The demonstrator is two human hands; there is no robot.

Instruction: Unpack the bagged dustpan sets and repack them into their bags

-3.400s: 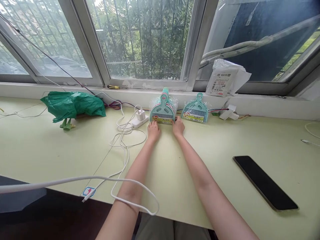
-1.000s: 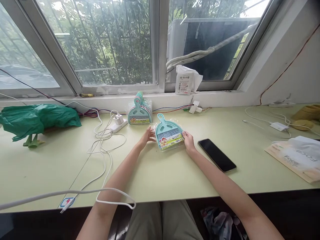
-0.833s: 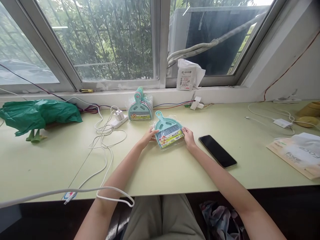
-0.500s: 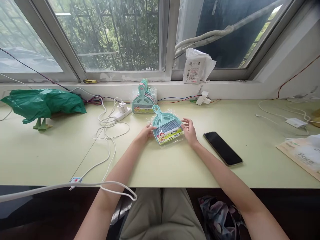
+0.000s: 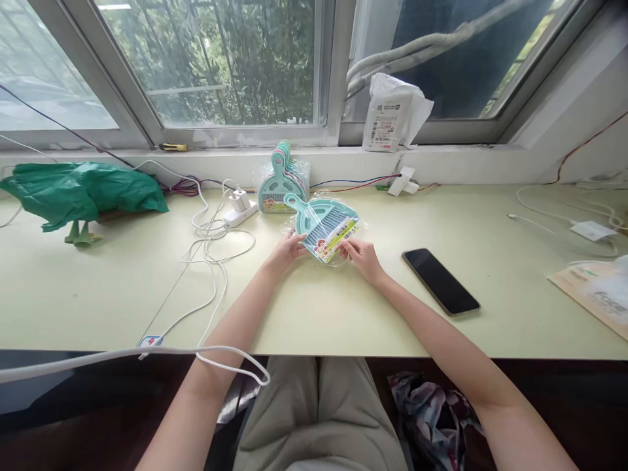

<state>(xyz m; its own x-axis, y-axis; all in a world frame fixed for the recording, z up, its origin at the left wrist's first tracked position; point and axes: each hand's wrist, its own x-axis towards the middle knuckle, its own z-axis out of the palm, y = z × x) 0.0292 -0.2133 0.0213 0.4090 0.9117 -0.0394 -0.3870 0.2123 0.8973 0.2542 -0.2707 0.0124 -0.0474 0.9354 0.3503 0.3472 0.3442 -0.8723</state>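
A teal mini dustpan and brush set (image 5: 328, 222) in clear plastic wrap, with a yellow-green label along its lower edge, is held tilted just above or on the table. My left hand (image 5: 288, 251) grips its left edge, thumb on the front. At the lower right edge, by the label, my right hand (image 5: 362, 256) pinches the wrapping with closed fingers. Right behind stands a row of similar packed dustpan sets (image 5: 280, 183), leaning upright near the wall in teal, pink and green.
The pale yellow-green table (image 5: 314, 314) carries a black phone (image 5: 441, 281) on the right and a power strip (image 5: 240, 212) with tangled white cables on the left. A green plastic bag (image 5: 88, 193) lies far left. A white package (image 5: 392, 114) sits on the window sill.
The dustpan set has turned, its handle swinging left and its label side tilting up to the right. My right hand has moved from its right edge to its lower edge.
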